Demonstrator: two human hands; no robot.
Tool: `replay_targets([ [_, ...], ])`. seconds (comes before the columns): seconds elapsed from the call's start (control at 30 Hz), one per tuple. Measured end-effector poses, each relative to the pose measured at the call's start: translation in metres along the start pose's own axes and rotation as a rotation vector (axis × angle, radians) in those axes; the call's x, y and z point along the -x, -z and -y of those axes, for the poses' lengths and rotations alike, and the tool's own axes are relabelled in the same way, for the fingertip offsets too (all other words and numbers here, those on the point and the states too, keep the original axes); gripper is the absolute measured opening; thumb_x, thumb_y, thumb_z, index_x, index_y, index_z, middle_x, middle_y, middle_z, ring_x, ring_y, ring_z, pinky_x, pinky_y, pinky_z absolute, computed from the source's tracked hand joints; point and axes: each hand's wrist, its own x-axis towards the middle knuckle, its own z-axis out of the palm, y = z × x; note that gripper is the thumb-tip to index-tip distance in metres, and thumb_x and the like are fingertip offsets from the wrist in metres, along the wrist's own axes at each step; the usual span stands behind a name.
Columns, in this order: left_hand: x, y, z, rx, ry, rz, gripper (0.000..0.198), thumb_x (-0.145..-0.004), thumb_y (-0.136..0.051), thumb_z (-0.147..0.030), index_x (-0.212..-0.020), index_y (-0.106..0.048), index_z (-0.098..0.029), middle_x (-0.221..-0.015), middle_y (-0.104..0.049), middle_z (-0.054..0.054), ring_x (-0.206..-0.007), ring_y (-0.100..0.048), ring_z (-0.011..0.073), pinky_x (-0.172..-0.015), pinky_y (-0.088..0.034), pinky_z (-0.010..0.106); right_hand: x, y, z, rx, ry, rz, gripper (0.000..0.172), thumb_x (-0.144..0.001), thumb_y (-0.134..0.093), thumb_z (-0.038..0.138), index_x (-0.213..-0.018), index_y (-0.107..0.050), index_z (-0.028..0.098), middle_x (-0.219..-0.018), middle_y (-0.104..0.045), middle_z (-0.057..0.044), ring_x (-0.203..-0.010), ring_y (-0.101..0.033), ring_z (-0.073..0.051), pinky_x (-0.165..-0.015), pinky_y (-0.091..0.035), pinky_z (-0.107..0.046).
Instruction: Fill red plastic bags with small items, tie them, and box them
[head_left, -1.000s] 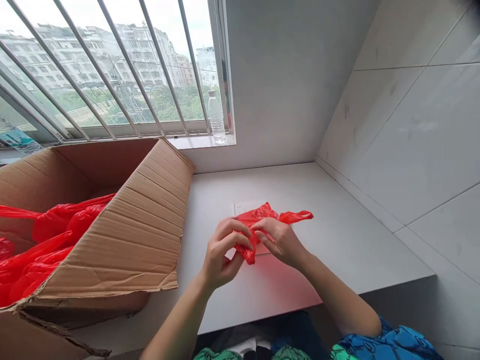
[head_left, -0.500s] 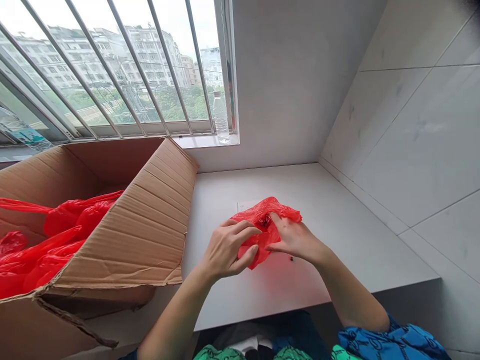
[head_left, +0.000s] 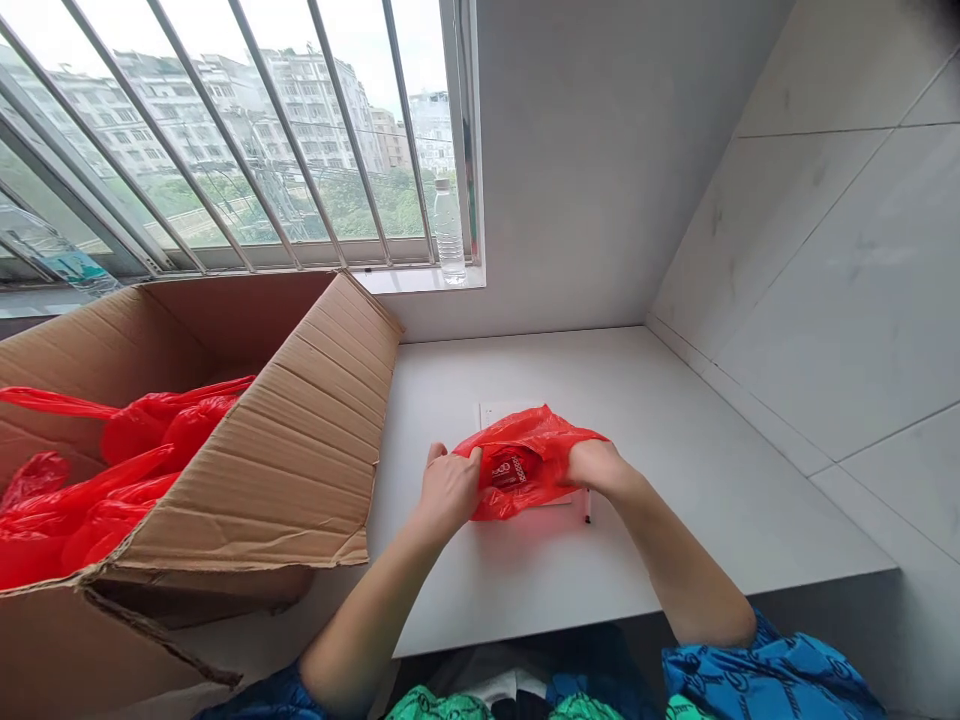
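Fingers of the left hand are curled tight on the left edge of the red plastic bag, and those of the right hand are closed on its right edge, tips hidden in the film. Held between both hands, the bag sits just below the middle of the frame on the white counter, its mouth spread; inside shows a red packet with white print. A white sheet lies partly under the bag, and a small dark stick lies just beside the right hand. At the left of the frame an open cardboard box holds more red bags. A clear bottle stands on the window sill, top centre
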Motion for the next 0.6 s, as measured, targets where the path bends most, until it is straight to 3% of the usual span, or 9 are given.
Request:
replay_targets([
  [0.13,-0.005,0.005,-0.009,0.004,-0.043,-0.039,0.029,-0.074,-0.074,-0.039,-0.093,-0.06,-0.022,-0.068,-0.064,0.003,-0.069,-0.063,0.0247,-0.093,-0.036,0.046,-0.004,0.009,0.005,0.044,-0.037,0.285,0.014,-0.072,-0.073,0.028,-0.068,-0.06,0.024,-0.058,-0.055,0.0,-0.057,-0.052,-0.018,-0.05,-0.037,-0.03],
  [0.23,-0.016,0.007,-0.024,-0.006,-0.074,-0.117,0.017,-0.085,-0.066,-0.033,-0.1,-0.063,-0.025,-0.085,-0.067,0.004,-0.086,-0.062,0.0244,-0.093,-0.036,0.043,-0.015,0.011,0.013,-0.033,-0.062,0.282,0.019,-0.087,-0.056,0.034,-0.073,-0.064,0.023,-0.06,-0.059,-0.001,-0.057,-0.056,-0.018,-0.051,-0.04,-0.03],
  [0.33,-0.026,-0.001,-0.032,0.012,-0.085,-0.1,0.01,-0.088,-0.064,-0.031,-0.095,-0.066,-0.025,-0.091,-0.067,0.005,-0.089,-0.061,0.0241,-0.092,-0.037,0.043,-0.022,0.004,0.014,-0.257,-0.048,0.271,0.027,-0.095,-0.043,0.036,-0.095,-0.068,0.024,-0.076,-0.068,-0.001,-0.065,-0.062,-0.018,-0.057,-0.046,-0.029],
  [0.4,-0.029,-0.009,-0.031,0.036,-0.081,-0.033,0.028,-0.082,-0.071,-0.036,-0.107,-0.065,-0.025,-0.096,-0.067,0.007,-0.091,-0.061,0.0261,-0.091,-0.038,0.044,-0.022,-0.004,0.009,-0.278,-0.071,0.281,0.027,-0.095,-0.041,0.035,-0.093,-0.065,0.024,-0.077,-0.068,0.0,-0.064,-0.062,-0.017,-0.055,-0.044,-0.028],
  [0.5,-0.03,-0.018,-0.024,0.087,-0.077,0.052,0.06,-0.074,-0.078,-0.041,-0.128,-0.057,-0.024,-0.105,-0.067,0.009,-0.098,-0.061,0.0297,-0.091,-0.04,0.045,-0.018,-0.013,-0.001,-0.183,-0.112,0.307,0.03,-0.094,-0.04,0.032,-0.07,-0.056,0.023,-0.064,-0.06,0.001,-0.055,-0.055,-0.016,-0.049,-0.037,-0.027],
  [0.6,-0.029,-0.02,-0.017,0.165,-0.059,0.068,0.068,-0.074,-0.078,-0.039,-0.135,-0.051,-0.024,-0.108,-0.066,0.009,-0.102,-0.06,0.03,-0.095,-0.039,0.046,-0.015,-0.018,-0.011,-0.156,-0.127,0.297,0.029,-0.093,-0.039,0.028,-0.066,-0.051,0.024,-0.063,-0.058,0.001,-0.056,-0.053,-0.017,-0.049,-0.037,-0.028],
])
